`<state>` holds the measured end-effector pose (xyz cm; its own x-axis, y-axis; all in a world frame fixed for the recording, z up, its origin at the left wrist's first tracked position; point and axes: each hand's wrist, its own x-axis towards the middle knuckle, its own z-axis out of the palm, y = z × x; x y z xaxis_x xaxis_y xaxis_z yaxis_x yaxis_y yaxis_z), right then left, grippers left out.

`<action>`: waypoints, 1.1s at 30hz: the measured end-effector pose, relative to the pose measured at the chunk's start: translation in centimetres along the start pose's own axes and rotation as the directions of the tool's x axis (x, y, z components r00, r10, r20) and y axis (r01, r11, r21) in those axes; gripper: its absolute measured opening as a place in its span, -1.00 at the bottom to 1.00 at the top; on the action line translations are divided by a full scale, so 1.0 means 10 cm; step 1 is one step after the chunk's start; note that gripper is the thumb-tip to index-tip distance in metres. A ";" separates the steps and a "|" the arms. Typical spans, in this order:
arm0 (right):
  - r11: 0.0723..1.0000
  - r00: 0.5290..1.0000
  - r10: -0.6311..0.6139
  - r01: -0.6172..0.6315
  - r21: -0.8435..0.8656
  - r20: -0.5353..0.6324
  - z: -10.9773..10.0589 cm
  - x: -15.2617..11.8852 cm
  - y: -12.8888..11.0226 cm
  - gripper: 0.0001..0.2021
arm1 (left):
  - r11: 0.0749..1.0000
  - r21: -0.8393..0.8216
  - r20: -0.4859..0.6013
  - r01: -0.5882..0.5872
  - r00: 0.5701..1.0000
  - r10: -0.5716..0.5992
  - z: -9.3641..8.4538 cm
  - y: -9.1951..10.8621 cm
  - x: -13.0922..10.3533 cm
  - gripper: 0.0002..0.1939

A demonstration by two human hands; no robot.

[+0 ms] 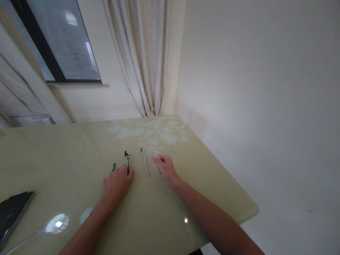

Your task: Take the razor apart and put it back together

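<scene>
My left hand (118, 181) rests low over the table, its fingers closed on a thin dark strip (128, 164) that sticks up past the fingertips and has a small black piece at its far end. Just beyond that hand's fingers lies a small dark green piece (113, 167). Between my two hands a thin whitish strip (145, 162) with a dark tip lies on the tabletop. To the right of it my right hand (166, 168) is held with curled fingers, thumb and forefinger together; anything between them is too small to make out.
The glossy pale green table (146, 218) has a white floral pattern at its far end. A dark flat panel (10, 213) lies at the left, with a thin pale cable (21, 242) near it. A wall borders the right side; curtains hang behind.
</scene>
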<state>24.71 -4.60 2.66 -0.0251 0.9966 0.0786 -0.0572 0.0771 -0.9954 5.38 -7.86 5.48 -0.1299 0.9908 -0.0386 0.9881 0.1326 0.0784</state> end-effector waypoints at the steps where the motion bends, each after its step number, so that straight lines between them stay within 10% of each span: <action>1: 0.999 1.000 -0.010 0.010 -0.030 0.021 0.01 -0.01 0.00 -0.53 | 1.000 -0.008 -0.034 -0.010 0.999 0.010 0.00 -0.01 -0.03 -0.50; 7: 0.979 0.953 -0.157 0.185 -0.087 0.257 0.08 -0.16 -0.13 -0.47 | 0.923 -0.112 -0.436 -0.368 0.853 0.287 0.13 0.05 -0.32 -0.55; 12: 0.969 0.915 -0.229 0.246 -0.011 0.332 0.12 -0.31 -0.25 -0.46 | 0.780 -0.236 -0.538 -0.580 0.746 0.392 0.26 0.16 -0.38 -0.60; 19: 0.973 0.889 -0.191 0.227 -0.039 0.416 -0.09 -0.21 -0.26 -0.54 | 0.564 -0.589 -0.419 -0.579 0.815 0.399 0.14 -0.05 -0.20 -0.63; 26: 0.995 0.737 0.004 -0.069 0.069 0.675 -0.30 -0.15 -0.42 -0.55 | 0.237 -0.918 -0.266 -0.317 0.937 0.226 0.05 -0.13 -0.17 -0.41; 33: 0.990 0.639 0.059 -0.136 0.037 0.767 -0.19 -0.26 -0.43 -0.42 | -0.050 -0.990 -0.140 -0.131 0.914 0.381 0.07 -0.09 -0.28 -0.28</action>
<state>26.87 -7.51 6.59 -0.7849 0.6187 0.0339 -0.0904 -0.0602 -0.9941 4.88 -10.75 4.86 0.2466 0.9598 0.1342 -0.1142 -0.1087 0.9875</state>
